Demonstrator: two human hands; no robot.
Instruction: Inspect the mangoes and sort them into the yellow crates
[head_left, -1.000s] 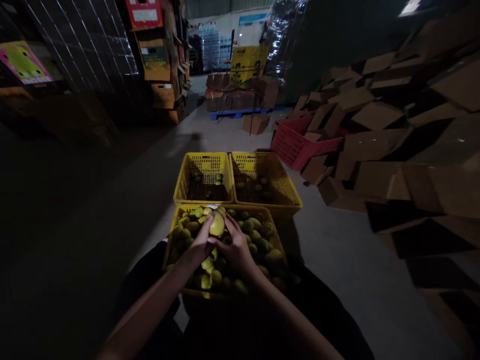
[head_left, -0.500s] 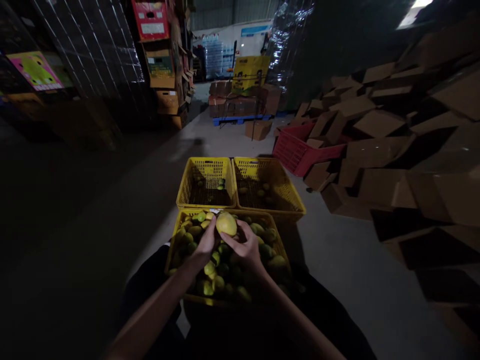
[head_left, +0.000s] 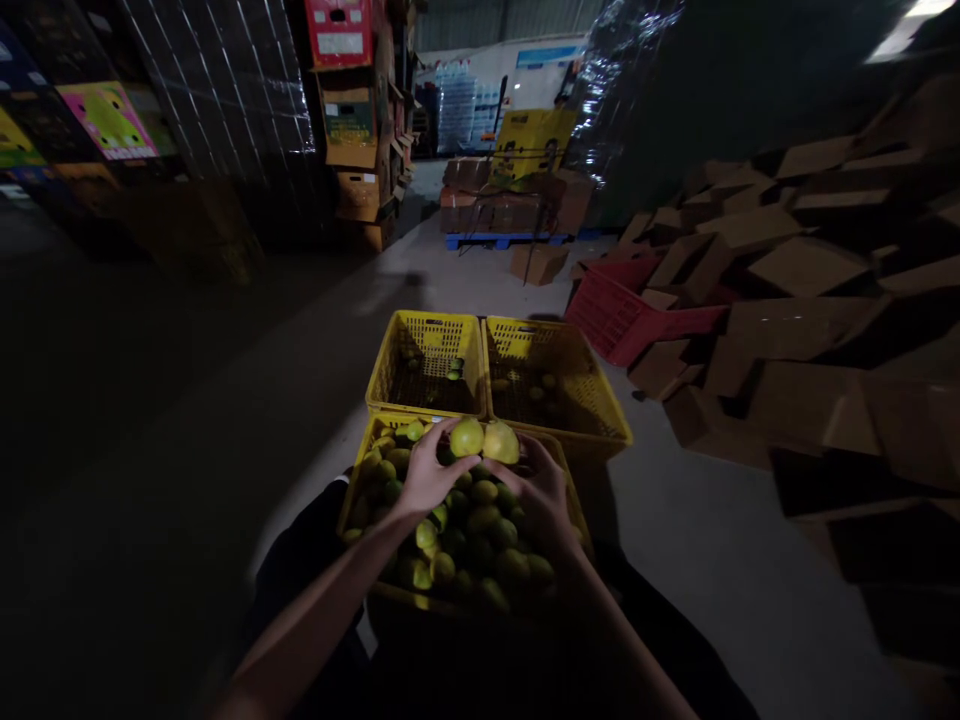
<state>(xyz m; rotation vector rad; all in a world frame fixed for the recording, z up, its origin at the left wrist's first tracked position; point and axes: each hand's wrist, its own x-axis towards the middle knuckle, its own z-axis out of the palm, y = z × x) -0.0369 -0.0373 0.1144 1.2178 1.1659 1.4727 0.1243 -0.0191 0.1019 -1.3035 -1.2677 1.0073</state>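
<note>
Since a second ago I've gone from one fruit shared between both hands to one each: left hand [head_left: 427,478] cups a greenish fruit [head_left: 466,437], right hand [head_left: 541,498] a yellow fruit [head_left: 501,442], over the full crate's [head_left: 358,487] far edge. Firm, light, smooth-skinned; wrap fingers round the middle.

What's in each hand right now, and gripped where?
The left hand holds a yellow-green fruit at its fingertips, gripped by the near side. The right hand holds a yellower fruit the same way, above the full yellow crate.
</note>
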